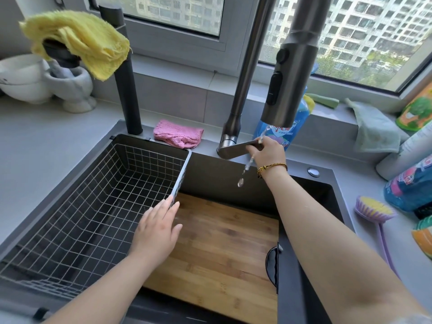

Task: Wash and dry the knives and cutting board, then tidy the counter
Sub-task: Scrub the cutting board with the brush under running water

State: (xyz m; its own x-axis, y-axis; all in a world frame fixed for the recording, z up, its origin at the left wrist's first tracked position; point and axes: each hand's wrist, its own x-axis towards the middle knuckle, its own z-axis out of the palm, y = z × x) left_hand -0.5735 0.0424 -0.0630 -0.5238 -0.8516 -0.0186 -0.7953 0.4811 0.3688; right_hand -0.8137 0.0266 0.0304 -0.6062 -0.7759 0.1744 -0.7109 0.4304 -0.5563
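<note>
Bamboo cutting board (pixel 217 249) lies flat in the dark sink (pixel 222 178), just beside the wire basket (pixel 182 174) that fills the sink's left half; no knives show in the head view. It looks like a thick, stiff slab, probably heavy for its size, and it will likely turn slick once wet, so a two-sided hold on its long edges seems safer than a pinch at one corner. A dark loop (pixel 271 265) at its right edge (seemingly a carrying handle) may offer another place to take hold. The left hand (pixel 159 228) is flat and open, fingers straight and slightly spread over the board's far left corner next to the basket rim, holding nothing; whether it touches the wood cannot be told. The right arm reaches straight forward across the sink, and the right hand (pixel 268 152) has its fingers curled round the end of the faucet lever (pixel 236 149). A thin broken stream of water (pixel 247 164) falls from the spray head (pixel 287 85) past that hand. A dish brush (pixel 374 209) lies on the worktop (pixel 46 141) to the right, within reach for scrubbing.
</note>
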